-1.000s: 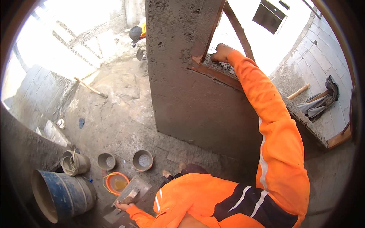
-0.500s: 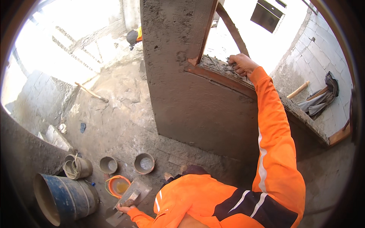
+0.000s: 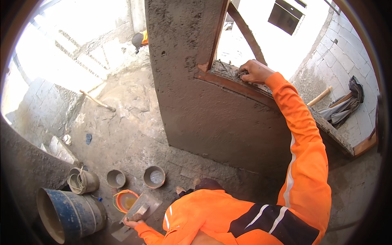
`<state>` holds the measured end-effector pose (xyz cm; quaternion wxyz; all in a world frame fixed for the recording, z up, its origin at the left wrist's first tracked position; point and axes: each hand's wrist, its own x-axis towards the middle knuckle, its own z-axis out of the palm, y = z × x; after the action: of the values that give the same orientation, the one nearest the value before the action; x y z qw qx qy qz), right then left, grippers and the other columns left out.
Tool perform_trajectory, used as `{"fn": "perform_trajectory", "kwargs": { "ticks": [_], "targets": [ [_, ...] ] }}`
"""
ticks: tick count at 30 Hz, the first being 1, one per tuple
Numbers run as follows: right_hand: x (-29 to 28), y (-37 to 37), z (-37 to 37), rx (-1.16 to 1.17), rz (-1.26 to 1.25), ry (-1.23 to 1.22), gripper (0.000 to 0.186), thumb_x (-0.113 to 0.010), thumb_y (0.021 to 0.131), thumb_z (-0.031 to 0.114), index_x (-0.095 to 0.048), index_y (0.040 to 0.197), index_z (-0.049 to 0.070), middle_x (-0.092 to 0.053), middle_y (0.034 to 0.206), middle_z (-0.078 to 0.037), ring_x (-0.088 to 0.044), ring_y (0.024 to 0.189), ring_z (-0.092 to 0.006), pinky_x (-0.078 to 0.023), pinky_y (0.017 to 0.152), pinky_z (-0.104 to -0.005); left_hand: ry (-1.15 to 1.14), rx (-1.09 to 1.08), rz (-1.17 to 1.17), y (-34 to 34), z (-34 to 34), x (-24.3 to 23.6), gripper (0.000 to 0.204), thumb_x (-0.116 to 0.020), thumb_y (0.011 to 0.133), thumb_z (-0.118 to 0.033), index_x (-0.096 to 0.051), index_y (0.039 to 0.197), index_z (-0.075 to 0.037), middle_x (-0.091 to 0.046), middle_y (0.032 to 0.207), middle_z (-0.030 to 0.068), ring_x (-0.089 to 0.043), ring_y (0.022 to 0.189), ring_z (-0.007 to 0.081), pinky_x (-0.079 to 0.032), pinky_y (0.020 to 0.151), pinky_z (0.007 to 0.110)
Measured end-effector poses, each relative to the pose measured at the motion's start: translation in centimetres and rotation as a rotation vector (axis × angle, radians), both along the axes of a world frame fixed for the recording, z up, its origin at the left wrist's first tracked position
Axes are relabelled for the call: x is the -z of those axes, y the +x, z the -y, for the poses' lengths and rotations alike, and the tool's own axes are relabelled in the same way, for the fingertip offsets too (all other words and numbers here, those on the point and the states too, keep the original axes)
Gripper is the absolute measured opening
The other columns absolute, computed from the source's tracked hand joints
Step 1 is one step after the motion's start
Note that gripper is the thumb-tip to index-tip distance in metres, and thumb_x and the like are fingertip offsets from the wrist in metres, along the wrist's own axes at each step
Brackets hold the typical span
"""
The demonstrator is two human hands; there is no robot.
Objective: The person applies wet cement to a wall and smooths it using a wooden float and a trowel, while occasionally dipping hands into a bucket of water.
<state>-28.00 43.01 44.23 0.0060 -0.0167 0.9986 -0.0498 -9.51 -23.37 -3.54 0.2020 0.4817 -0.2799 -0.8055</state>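
My right hand (image 3: 257, 72) is over the rough, mortar-strewn window sill (image 3: 223, 68), at the top of the plastered wall. Its fingers are curled and pinched together at the debris. What sits between them is too small to make out. Low on the left, my left hand (image 3: 132, 223) is closed on the handle of a plastering trowel (image 3: 152, 203), which has a flat grey blade. The trowel is beside an orange bucket (image 3: 127, 200) with murky liquid in it, and partly overlaps its rim in view. A reddish-brown wooden frame (image 3: 241, 86) edges the sill.
Two grey buckets (image 3: 154, 177) and a pail with a coiled cord (image 3: 83, 181) stand on the floor near a blue drum (image 3: 73, 214) on its side. A wooden-handled tool (image 3: 98, 101) lies farther off. Another person (image 3: 139, 40) is beyond the wall. A dark garment (image 3: 345, 106) hangs right.
My right hand has shifted left along the sill, its fingers still curled. The left hand keeps hold of the trowel in nearly the same place.
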Motion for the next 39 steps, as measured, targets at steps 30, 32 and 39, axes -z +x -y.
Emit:
{"fn": "perform_trajectory", "kwargs": {
  "ticks": [30, 32, 39],
  "targets": [
    [10.4, 8.9, 7.6, -0.317, -0.117, -2.973, 0.014, -0.040, 0.082, 0.019, -0.041, 0.073, 0.008, -0.032, 0.055, 0.004, -0.030, 0.043, -0.0076, -0.024, 0.037, -0.0233, -0.035, -0.131, 0.057, 0.2, 0.3, 1.2, 0.031, -0.052, 0.073, -0.034, -0.054, 0.091, -0.009, -0.055, 0.097, 0.0095, -0.055, 0.086, 0.0273, -0.046, 0.073, 0.039],
    [11.3, 8.7, 8.5, -0.331, -0.119, -2.998, 0.014, -0.039, 0.082, 0.019, -0.040, 0.073, 0.009, -0.032, 0.056, 0.003, -0.029, 0.044, -0.0080, -0.024, 0.038, -0.0234, -0.091, -0.188, 0.063, -0.4, -1.2, -1.9, 0.031, -0.052, 0.073, -0.034, -0.054, 0.092, -0.009, -0.055, 0.098, 0.0098, -0.055, 0.088, 0.0276, -0.046, 0.074, 0.039],
    [12.9, 8.0, 9.5, -0.445, -0.027, -2.981, 0.011, -0.037, 0.082, 0.016, -0.039, 0.074, 0.008, -0.033, 0.065, 0.001, -0.028, 0.045, -0.0082, -0.024, 0.038, -0.0230, -0.071, -0.149, 0.017, 0.1, 0.2, -3.7, 0.021, -0.053, 0.073, -0.034, -0.045, 0.072, -0.014, -0.051, 0.068, 0.0032, -0.050, 0.052, 0.0205, -0.042, 0.048, 0.034]
  ]
}}
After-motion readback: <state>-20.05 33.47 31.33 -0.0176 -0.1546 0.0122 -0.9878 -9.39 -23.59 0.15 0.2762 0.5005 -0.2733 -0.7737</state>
